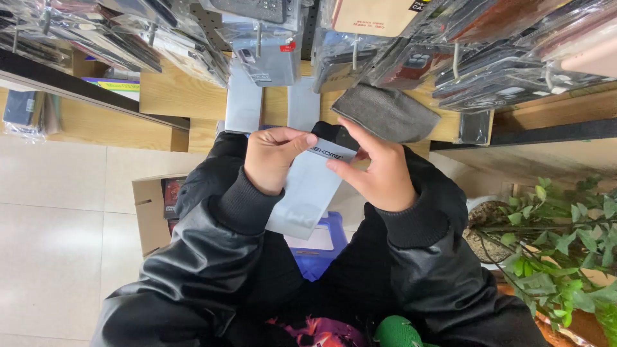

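While the packet point(308, 193) hangs between both hands above a blue stool point(319, 247), the left hand point(273, 157) pinches its top edge and the right hand point(379, 170) pinches its right corner.

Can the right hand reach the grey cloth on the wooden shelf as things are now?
Probably yes. The right hand is close below the grey cloth, with nothing between them, but it now holds the white packet together with the left hand.

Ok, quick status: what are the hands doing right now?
Left hand and right hand both gripping white flat package at its top. Grey cloth just beyond. Hanging packages overhead.
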